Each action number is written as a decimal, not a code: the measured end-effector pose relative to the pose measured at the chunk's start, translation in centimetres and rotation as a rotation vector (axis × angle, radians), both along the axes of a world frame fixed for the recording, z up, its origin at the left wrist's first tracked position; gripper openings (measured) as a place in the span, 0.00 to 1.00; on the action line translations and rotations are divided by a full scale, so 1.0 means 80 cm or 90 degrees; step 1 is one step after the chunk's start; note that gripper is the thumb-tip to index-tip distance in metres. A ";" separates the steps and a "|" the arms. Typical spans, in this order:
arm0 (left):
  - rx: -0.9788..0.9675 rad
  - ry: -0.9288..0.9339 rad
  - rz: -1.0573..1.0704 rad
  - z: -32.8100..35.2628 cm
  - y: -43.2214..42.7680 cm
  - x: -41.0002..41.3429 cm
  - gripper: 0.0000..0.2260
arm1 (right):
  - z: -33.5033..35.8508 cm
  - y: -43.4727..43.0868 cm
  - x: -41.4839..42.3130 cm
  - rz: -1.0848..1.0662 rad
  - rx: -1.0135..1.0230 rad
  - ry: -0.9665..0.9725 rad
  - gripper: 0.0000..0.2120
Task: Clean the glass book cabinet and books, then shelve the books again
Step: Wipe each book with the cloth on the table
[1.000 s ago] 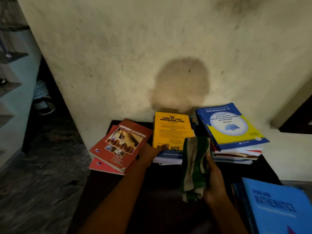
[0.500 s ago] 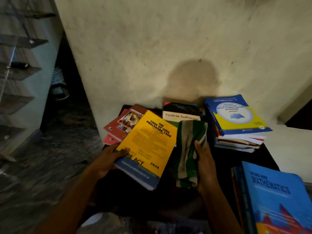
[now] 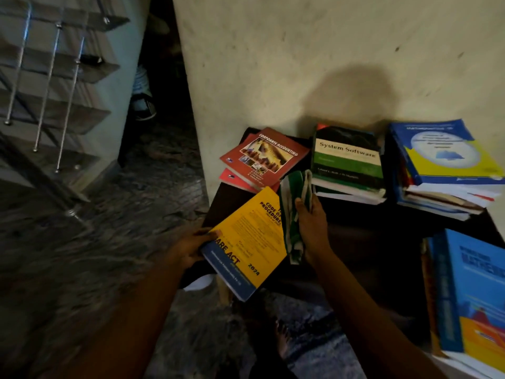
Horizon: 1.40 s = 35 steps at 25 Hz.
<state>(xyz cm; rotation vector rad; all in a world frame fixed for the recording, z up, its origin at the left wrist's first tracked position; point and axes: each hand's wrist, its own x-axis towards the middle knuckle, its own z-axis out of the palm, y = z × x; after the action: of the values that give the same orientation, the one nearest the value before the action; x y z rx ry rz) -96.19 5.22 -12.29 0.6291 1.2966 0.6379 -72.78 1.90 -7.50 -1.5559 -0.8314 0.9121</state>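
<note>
Lifted from the System Software stack, the yellow book had swung leftward, its lower corner gripped by the left hand; the right hand clutched the striped cloth beside it. Wiping seemed barely begun; other stacks lay unshelved on the table.

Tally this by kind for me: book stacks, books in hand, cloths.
Book stacks: 4, topped by Corporate Accounting, System Software, blue-yellow maths book, blue maths book
Books in hand: 1, yellow book, left hand
Cloths: 1, striped cloth, right hand
Total: 6
</note>
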 end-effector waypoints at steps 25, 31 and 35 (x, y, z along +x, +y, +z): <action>-0.068 -0.178 0.267 -0.015 -0.041 -0.025 0.11 | -0.091 -0.058 -0.063 0.235 0.045 -0.856 0.28; 0.022 -0.098 0.189 -0.027 -0.042 -0.016 0.07 | -0.102 -0.049 0.022 0.118 -0.180 -0.766 0.31; 0.011 -0.092 0.194 -0.040 -0.037 -0.018 0.06 | -0.119 -0.092 -0.037 0.107 -0.108 -0.780 0.33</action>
<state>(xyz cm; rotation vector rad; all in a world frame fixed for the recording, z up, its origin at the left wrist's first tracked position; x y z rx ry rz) -97.66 2.24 -15.51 0.3936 1.2620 0.9283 -75.72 -5.48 -16.99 -2.1969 -1.7693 0.0193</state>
